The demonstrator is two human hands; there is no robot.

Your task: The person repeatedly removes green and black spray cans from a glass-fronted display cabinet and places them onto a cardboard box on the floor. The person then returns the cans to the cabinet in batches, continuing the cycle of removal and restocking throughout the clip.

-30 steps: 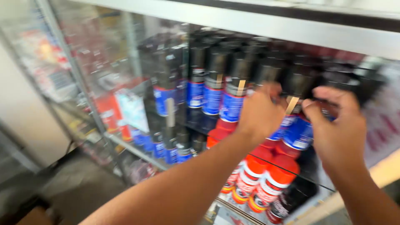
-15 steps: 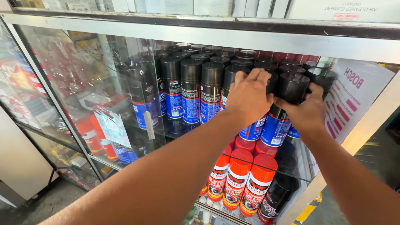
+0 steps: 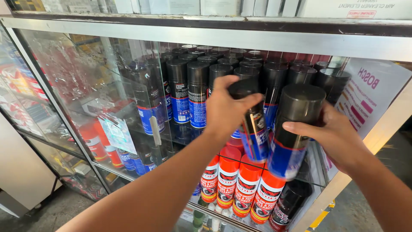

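Both hands have drawn back from the shelf since half a second ago, each bringing a can out toward the camera, where before they were pressed in among the caps at the back.

Biggest in view is the glass cabinet [image 3: 64, 86] with its metal frame, its sliding pane at the left smeared and reflective. Above it runs a shelf of pale boxes [image 3: 223, 6]. Inside, on the upper glass shelf, stands a dense block of black cans [image 3: 193, 92] with black caps and blue bands, filling the row from the middle to the right. Below them sits a row of orange-capped cans [image 3: 240, 189] with white and red labels, and one black can [image 3: 289, 204] at the right end of that row. A white poster [image 3: 365, 96] with pink marks leans at the cabinet's right side.

Right hand [image 3: 339, 139] is closed around the right can [image 3: 292, 131], fingers wrapped across its front below the cap; that can is tilted, clear of the shelf and nearest the camera. Left hand [image 3: 225, 107] grips the left can [image 3: 251, 122] near its top, thumb over the cap's edge, fingers behind it. This can is also lifted out in front of the row, just beside the right one, the two close together but I cannot tell whether they touch.
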